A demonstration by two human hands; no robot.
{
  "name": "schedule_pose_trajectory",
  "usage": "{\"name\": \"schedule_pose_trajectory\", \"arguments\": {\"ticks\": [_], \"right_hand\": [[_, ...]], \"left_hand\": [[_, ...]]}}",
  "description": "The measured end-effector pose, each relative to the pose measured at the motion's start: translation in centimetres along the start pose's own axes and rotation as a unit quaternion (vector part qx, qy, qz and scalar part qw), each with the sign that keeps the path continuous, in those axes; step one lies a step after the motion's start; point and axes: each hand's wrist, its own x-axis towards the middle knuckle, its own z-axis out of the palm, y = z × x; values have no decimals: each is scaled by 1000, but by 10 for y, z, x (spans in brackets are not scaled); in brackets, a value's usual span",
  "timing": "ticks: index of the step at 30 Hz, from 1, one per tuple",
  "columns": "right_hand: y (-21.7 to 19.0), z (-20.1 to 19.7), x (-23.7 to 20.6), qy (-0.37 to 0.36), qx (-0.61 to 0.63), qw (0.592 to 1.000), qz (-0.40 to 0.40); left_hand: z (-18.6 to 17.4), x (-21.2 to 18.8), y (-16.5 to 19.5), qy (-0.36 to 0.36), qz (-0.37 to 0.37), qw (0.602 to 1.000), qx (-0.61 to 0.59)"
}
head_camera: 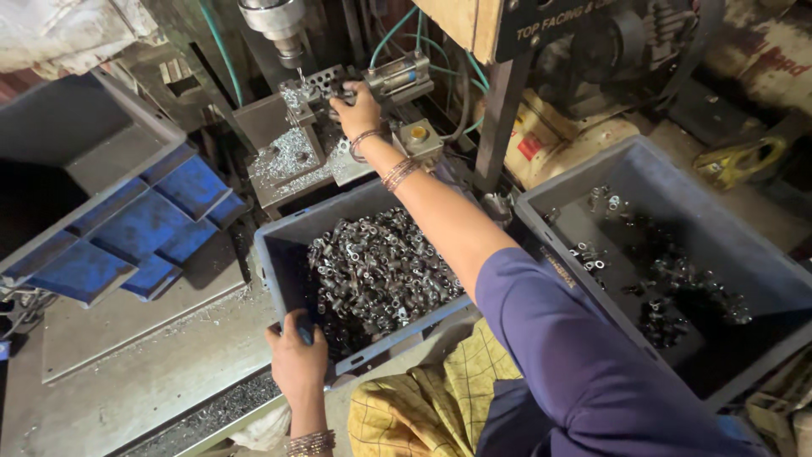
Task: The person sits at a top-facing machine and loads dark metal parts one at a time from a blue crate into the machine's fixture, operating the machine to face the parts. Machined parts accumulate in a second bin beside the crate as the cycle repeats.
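My right hand (pixel 357 108) reaches out to the metal fixture (pixel 326 85) under the drill spindle (pixel 283 25); its fingers are closed at the fixture, and whatever small part they hold is hidden. My left hand (pixel 298 357) grips the near rim of a grey plastic crate (pixel 275 254) filled with several small dark metal parts (pixel 376 271). Metal shavings (pixel 288 156) cover the machine table beside the fixture.
A second grey crate (pixel 668 169) on the right holds a thinner layer of metal parts. Blue trays (pixel 144 228) lie at the left under a dark metal chute. Green hoses and a pneumatic cylinder (pixel 397 76) sit behind the fixture. A yellow checked cloth (pixel 423 406) covers my lap.
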Motion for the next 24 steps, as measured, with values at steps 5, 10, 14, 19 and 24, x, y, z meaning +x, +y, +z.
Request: {"name": "schedule_pose_trajectory", "arguments": {"ticks": [5,10,14,19,24], "right_hand": [[7,11,-6,1,-236,971,-32],[16,6,-8,-30,-193,981,-2],[0,-23,-15,-71,-269,950,-140],[-59,-107,-39,-164,-588,773,-171],[-93,-172,-49,-200,-680,680,-187]], "left_hand": [[-1,-1,1,6,2,1000,-6],[-2,-1,1,-8,-2,1000,-5],[0,-3,0,-5,7,1000,-8],[4,-1,-5,15,22,1000,-1],[9,1,-8,12,16,1000,-4]]}}
